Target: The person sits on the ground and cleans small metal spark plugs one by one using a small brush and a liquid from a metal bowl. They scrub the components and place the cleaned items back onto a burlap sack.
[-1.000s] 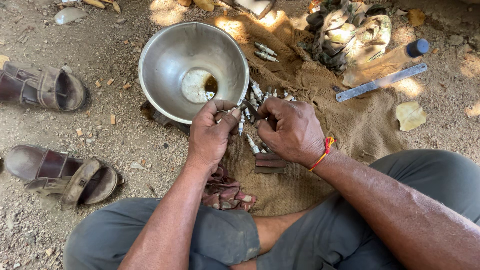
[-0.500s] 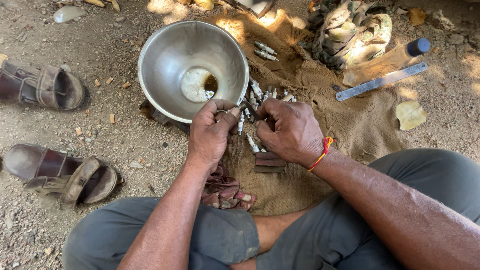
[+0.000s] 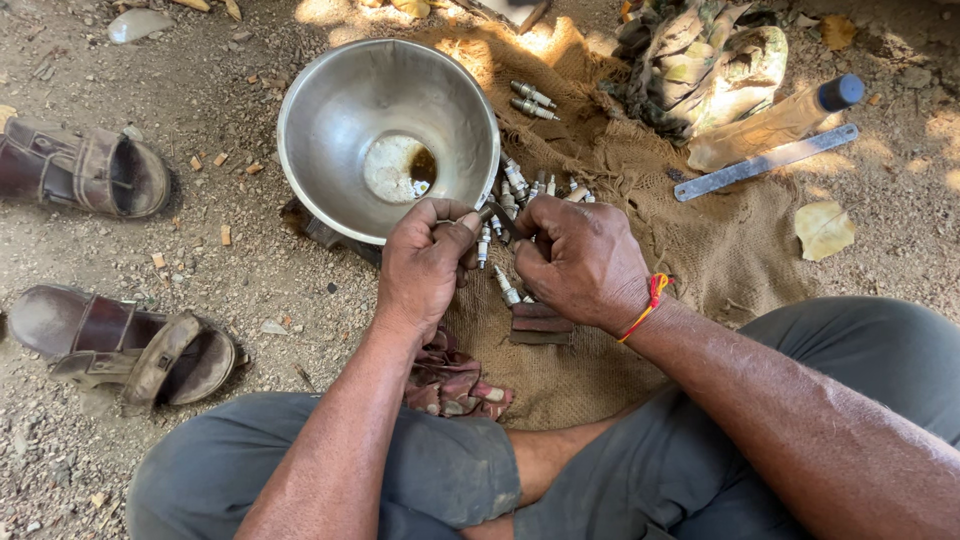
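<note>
Two brown sandals (image 3: 110, 260) lie on the gravel ground (image 3: 230, 290) at far left, one above the other. Right of them a metal bowl (image 3: 385, 130) sits at the edge of a burlap sack (image 3: 640, 210), with pale residue and dark liquid at its bottom. The left hand (image 3: 425, 262) is closed, thumb and fingers pinching a small dark tool (image 3: 497, 215) just below the bowl's rim. The right hand (image 3: 580, 262), with a red and yellow wrist cord (image 3: 645, 305), is curled shut close beside it; what it grips cannot be told. Spark plugs (image 3: 515, 185) lie scattered on the sack between bowl and hands. A patterned red rag (image 3: 455, 380) lies under the left forearm. Further right lie a camouflage cloth (image 3: 705, 60), a blue-capped bottle (image 3: 775, 125), and a flat metal strip (image 3: 765, 162).
</note>
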